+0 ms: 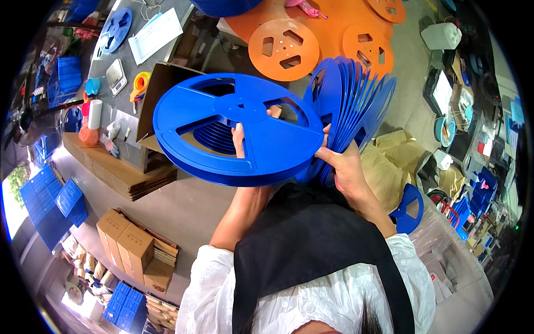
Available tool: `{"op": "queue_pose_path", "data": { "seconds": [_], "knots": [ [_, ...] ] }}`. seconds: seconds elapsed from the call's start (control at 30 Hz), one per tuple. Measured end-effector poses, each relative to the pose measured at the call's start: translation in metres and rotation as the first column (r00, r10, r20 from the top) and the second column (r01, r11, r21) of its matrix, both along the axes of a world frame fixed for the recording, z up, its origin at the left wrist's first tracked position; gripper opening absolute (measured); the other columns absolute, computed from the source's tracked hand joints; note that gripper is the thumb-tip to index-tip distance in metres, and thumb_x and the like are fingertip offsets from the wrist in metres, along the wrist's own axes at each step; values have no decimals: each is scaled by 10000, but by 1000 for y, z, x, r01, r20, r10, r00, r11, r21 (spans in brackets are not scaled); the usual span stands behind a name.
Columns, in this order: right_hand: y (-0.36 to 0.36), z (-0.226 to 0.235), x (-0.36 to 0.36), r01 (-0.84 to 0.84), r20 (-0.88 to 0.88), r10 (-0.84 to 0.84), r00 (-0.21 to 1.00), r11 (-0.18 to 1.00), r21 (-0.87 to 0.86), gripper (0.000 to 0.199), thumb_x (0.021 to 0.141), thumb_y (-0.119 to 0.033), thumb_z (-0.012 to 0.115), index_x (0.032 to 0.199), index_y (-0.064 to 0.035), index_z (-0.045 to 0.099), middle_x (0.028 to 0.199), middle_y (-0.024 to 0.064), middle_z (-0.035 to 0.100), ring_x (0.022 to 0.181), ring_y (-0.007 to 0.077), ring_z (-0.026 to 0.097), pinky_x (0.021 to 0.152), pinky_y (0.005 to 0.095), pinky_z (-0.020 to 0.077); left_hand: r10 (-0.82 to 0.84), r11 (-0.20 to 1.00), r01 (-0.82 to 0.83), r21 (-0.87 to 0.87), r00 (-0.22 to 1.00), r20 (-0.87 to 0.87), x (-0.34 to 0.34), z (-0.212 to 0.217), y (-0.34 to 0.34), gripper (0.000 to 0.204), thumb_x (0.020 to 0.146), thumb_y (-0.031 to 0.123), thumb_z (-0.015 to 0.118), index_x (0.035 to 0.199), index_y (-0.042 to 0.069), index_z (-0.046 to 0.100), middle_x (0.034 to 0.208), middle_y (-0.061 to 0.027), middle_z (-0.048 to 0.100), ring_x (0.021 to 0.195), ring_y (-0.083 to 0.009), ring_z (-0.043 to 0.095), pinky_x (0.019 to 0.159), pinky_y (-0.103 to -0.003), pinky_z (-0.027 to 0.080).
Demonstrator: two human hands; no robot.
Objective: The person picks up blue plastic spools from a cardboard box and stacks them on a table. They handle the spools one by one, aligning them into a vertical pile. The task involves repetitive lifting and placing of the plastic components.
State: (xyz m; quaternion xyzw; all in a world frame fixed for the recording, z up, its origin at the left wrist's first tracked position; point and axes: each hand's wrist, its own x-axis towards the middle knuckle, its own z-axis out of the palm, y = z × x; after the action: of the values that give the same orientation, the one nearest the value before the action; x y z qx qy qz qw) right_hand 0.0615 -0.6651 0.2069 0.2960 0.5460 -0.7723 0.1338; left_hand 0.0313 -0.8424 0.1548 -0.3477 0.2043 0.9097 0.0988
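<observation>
A large blue plastic reel [261, 136] with wide cutouts is held up in front of my chest, lying nearly flat. My left hand [239, 142] supports it from below; its thumb shows through a cutout and most of its fingers are hidden. At the reel's right edge, my right hand [346, 166] is closed, its thumb against the rim. A fan of several thin blue discs [350, 94] stands right beside that hand; whether the hand also grips them is hidden. Beneath the reel, an open cardboard box [161, 92] is partly covered, and stacked blue rings [214, 139] show through a cutout.
Orange discs [283, 50] lie on an orange surface [242, 25] ahead. The grey table [133, 78] at left carries a scale [115, 77], tape [141, 83] and a paper sheet [156, 36]. Cartons [133, 245] stand at lower left; brown sacks [389, 161] are at right.
</observation>
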Motion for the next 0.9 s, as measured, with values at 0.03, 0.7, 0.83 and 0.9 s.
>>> {"op": "queue_pose_path", "data": {
  "seconds": [0.03,0.7,0.83,0.9],
  "knots": [
    [-1,1,0,8,4,-8,1000,1000,0,468,745,26,752,1139,-31,507,884,15,577,825,101,574,791,250,485,17,999,-16,40,1000,-12,0,-7,0,544,986,463,369,1335,52,443,1203,-183,610,1044,-287,634,835,-413,566],
    [86,-16,-12,332,9,-375,927,809,-485,290,887,-202,607,1095,-22,518,772,23,498,694,141,485,678,311,435,-165,857,28,-514,961,-223,-70,-11,-15,517,928,209,557,1382,111,331,1118,-110,576,980,-179,580,841,-328,509],
    [123,-18,-7,376,17,-516,857,602,-704,225,904,-216,555,1038,-37,531,717,-2,430,636,121,418,639,291,381,-453,525,294,-799,891,30,-86,-70,-30,598,867,100,627,1412,101,381,1031,-67,572,846,-117,561,749,-255,470],
    [132,-15,-5,388,-19,-532,846,641,-662,263,900,-214,560,1059,-9,513,714,0,430,628,112,419,627,271,373,-554,91,375,-923,789,266,-96,-104,-27,550,824,153,669,1344,113,492,938,-82,600,827,-149,572,784,-269,471]
  ]
}}
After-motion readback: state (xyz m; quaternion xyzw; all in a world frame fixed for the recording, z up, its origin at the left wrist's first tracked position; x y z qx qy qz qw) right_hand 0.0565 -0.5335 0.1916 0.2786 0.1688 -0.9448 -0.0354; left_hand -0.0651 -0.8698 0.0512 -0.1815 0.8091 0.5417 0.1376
